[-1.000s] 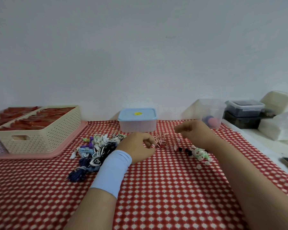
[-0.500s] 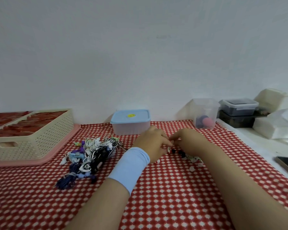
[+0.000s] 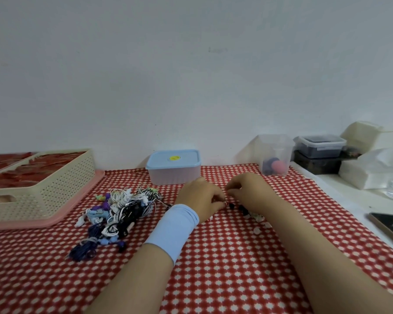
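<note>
A small red-and-white piece (image 3: 225,202) sat at the very tips of the left hand (image 3: 201,198), whose fingers were curled in and seemed to pinch it just above the checked cloth (image 3: 225,257). The right hand (image 3: 250,191) faced it from the other side, fingertips almost touching those of the left. Its fingers were bent too, but I could not tell whether they had hold of anything, since the gap between the two hands was too small and blurred. Directly under and beside the right hand a short row of small dark and pale pieces (image 3: 244,210) lay on the cloth, the nearest dark one just right of the red-and-white piece. A pale blue wristband (image 3: 173,227) covered the left wrist. Left of that wrist lay a heap of bundled cords (image 3: 120,209) in white, black, blue and purple. Behind the hands, against the wall, stood a blue-lidded box (image 3: 174,166), and to its right a clear tub (image 3: 275,155) holding something pink and something dark. At far left a cream basket (image 3: 43,191) rested on a pink tray (image 3: 55,220). To the right, the bare white counter (image 3: 340,196) carried stacked dark containers (image 3: 319,146), a white packet (image 3: 368,175) and a phone (image 3: 390,225).
</note>
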{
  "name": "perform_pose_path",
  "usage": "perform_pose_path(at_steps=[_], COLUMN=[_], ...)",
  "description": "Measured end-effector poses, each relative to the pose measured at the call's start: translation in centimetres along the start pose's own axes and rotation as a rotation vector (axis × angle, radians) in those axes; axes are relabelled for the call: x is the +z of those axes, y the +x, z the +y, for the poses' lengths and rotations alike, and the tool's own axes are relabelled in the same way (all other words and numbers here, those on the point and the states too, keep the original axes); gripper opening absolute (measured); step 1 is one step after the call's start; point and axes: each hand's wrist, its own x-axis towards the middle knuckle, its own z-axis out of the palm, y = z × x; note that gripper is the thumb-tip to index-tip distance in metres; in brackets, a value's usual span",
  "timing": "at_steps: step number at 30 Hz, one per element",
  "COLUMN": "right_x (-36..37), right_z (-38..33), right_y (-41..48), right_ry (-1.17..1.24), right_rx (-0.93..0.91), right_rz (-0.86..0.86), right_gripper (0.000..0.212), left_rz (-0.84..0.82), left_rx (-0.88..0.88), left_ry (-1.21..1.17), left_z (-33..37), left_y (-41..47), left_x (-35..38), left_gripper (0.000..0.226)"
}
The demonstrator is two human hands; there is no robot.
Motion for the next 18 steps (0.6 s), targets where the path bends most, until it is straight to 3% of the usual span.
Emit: perform_pose_path(at_steps=[2,4,8,14,18], right_x=[0.1,-0.2,-0.9,-0.5,-0.2], right_z=[0.0,-0.5,-1.7,-2.7,-2.8], right_y=[-0.3,-0.8,-1.7,-2.3,-2.4], right_ry=[0.212,0.496,0.913,1.072,1.133], right_rx=[0.0,0.016,0.093,0.105,0.087], right_rz=[0.032,0.042,-0.063,-0.206,-0.246], right_gripper=[0.008,0.005,0.014,0.016,0.016], left_rz=[0.035,0.099,0.211,0.171,0.124], left_rx=[-0.083,-0.209,-0.336,-0.364,-0.329], left_ry=[-0.125,-0.418,-0.864,-1.174,-1.247], left_z=[-0.2,-0.3,-0.8,-1.7,-1.6], left_y=[-0.3,-0.6,-1.6,-3.4,-3.8], left_x=[0.0,-0.5,-1.8,-1.6,-1.7], left_gripper=[0.015,0.014,0.02,0.02,0.017])
